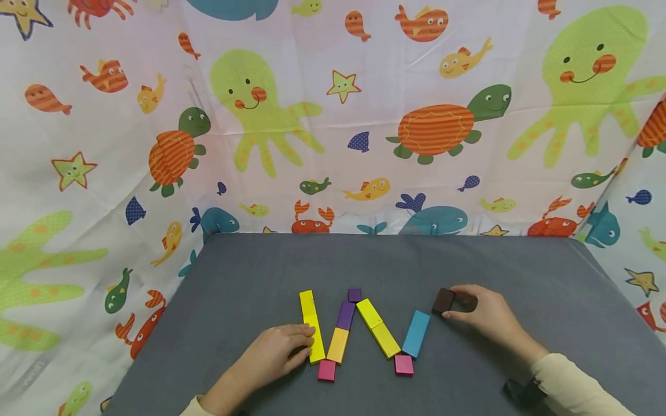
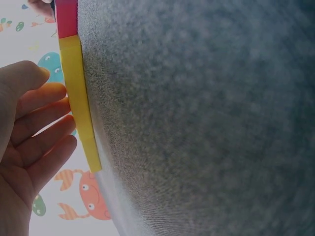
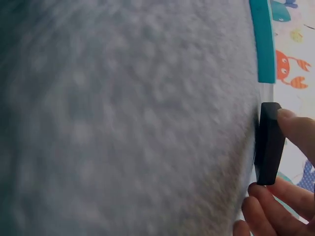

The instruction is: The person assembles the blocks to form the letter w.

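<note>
My right hand (image 1: 491, 315) pinches a dark brown block (image 1: 444, 301) between thumb and fingers, right of a blue block (image 1: 416, 334). In the right wrist view, the dark block (image 3: 268, 145) stands edge-on, with the thumb at one end and fingertips at the other. My left hand (image 1: 278, 351) rests beside the left yellow blocks (image 1: 312, 329), its fingertips at their side. The left wrist view shows that hand's fingers (image 2: 47, 125) loosely extended against or very near the yellow strip (image 2: 78, 98); contact is hard to tell.
Flat blocks form a zigzag on the grey cloth (image 1: 250, 271): pink (image 1: 326, 370), orange-yellow (image 1: 338, 345), purple (image 1: 346, 315), small purple (image 1: 354, 295), yellow (image 1: 377, 328) and another pink (image 1: 403, 365). A curtain (image 1: 333, 156) printed with sea animals hangs behind.
</note>
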The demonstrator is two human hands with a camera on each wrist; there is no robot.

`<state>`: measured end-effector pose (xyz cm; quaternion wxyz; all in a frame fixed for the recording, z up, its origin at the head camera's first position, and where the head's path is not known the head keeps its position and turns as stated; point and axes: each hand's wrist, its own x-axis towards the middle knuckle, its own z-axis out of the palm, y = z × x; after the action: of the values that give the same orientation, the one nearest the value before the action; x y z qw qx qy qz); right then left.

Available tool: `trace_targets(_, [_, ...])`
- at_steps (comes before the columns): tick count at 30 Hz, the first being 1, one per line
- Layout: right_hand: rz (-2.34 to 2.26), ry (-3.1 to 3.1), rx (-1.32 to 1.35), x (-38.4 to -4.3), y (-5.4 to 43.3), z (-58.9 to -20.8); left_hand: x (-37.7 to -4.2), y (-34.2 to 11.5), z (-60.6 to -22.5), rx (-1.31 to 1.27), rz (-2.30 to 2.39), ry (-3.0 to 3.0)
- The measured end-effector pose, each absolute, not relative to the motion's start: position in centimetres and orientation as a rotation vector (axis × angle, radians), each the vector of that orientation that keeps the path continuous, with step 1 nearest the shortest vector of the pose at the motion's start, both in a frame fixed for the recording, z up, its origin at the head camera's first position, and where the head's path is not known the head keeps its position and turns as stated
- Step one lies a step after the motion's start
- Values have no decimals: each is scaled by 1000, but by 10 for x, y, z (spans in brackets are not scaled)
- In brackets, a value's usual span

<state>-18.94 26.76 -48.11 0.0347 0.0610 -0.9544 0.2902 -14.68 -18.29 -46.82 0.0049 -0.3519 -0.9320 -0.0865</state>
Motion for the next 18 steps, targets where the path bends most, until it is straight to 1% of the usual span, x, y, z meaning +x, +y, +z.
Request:
trace_targets(7, [918, -2939, 211, -193, 263, -490, -147, -182, -469, -1094, -279, -2942])
trace_targets(14, [1108, -2942, 117, -192, 264, -494, -147, -182, -469, -1084, -267, -2968])
trace_targets(18, [1147, -2929, 107, -192, 264, -495, -147, -183, -468, -1091, -268, -2942])
